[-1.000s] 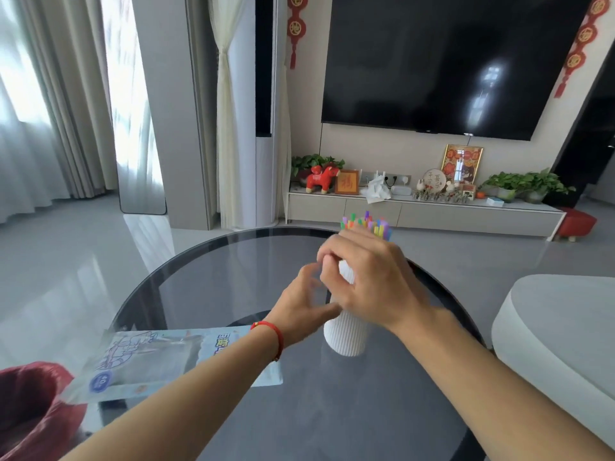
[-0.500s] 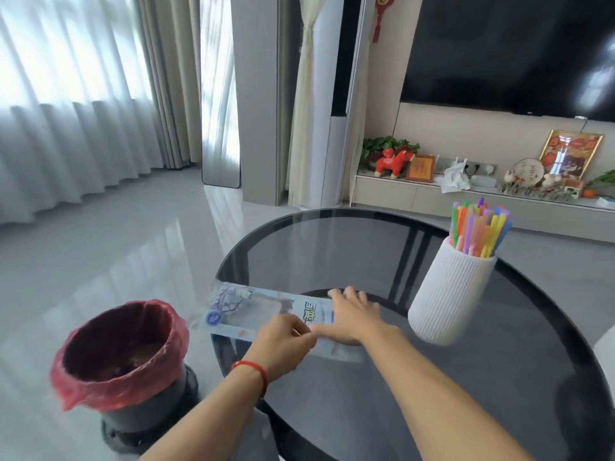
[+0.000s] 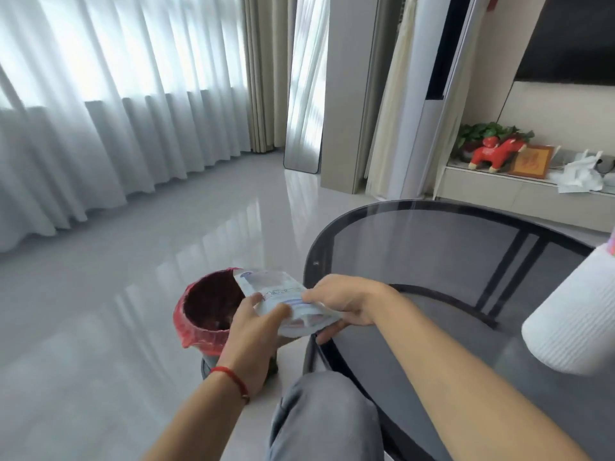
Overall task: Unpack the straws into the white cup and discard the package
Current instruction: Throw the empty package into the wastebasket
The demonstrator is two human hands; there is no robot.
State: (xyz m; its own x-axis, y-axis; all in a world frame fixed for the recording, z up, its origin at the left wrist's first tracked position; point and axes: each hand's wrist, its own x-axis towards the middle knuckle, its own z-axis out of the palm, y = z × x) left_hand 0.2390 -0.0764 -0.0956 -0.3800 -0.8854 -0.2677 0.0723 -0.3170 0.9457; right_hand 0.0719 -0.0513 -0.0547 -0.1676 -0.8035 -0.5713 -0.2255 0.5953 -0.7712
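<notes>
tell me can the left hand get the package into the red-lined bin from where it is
Probably yes. The left hand and right hand both hold the package, whose far corner already overlaps the rim of the bin in this view. The bin's mouth looks open, with nothing visible between, though the right hand's grip must let go.

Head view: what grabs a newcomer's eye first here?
The two hands at lower centre: the left hand and right hand both grip the clear straw package, held off the table's left edge. Just behind it on the floor stands the bin with the red liner, mouth open. At the right edge the white ribbed cup sits on the dark glass table.
</notes>
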